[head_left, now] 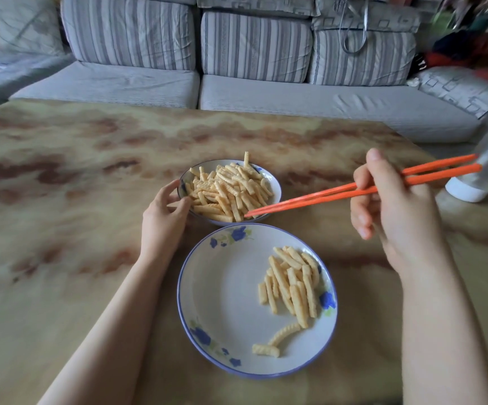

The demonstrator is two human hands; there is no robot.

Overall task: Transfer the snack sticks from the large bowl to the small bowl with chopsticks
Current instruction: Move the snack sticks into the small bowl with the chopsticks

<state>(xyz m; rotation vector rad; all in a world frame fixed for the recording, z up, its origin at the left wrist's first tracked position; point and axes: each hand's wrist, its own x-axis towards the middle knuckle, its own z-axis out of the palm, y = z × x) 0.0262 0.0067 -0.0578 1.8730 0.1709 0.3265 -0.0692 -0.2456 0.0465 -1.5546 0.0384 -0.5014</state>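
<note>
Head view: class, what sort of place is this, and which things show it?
Probably a home living room: a grey striped fabric sofa stands behind a marbled tan table bearing a large white blue-rimmed ceramic bowl.

Left hand [163, 220], right hand [397, 211] bare; forearms bare to frame edge; nails short.

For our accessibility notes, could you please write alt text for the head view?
The right hand holds orange chopsticks, their tips at the near rim of the small bowl heaped with snack sticks; the left hand grips that bowl's left rim. Nearer, the large bowl holds a few sticks, on a marbled table.
</note>
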